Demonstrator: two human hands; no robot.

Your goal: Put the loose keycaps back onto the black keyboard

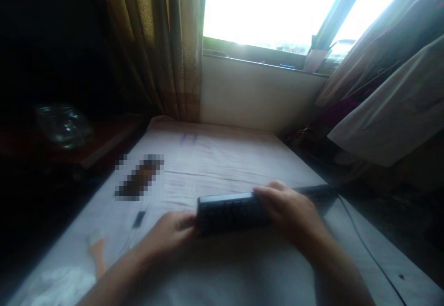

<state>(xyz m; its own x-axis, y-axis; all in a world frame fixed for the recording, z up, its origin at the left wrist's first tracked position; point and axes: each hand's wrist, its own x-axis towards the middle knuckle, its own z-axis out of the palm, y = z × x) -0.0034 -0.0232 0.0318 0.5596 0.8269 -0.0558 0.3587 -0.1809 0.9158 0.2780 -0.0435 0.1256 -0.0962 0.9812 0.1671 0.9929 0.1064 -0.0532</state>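
Take the keyboard (pixel 225 213) as the middle of the dial, with the window (pixel 263 10) at twelve. It is held over the sheet (pixel 208 153), keys turned towards the person and one long edge up; whether its lower edge touches the sheet, I cannot tell.

The step in hand appears to be handling the keyboard and setting its angle with both hands. The next move, as I judge it, calls for turning both ends together, with slack left in the cable (pixel 367 246), which runs from the right end towards five.

The left hand (pixel 175 229) grasps the short end at nine, thumb towards the keys, other fingers mostly hidden; its forearm comes in from seven. The right hand (pixel 286 206) is closed over the upper long edge, a little to the three side of the middle, back of the hand up, fingertips hard to make out; its forearm slants in from five.

Well apart from the keyboard, a brush-like thing (pixel 98 250) with an orange handle lies between eight and nine, and a small dark piece (pixel 138 219) at nine.
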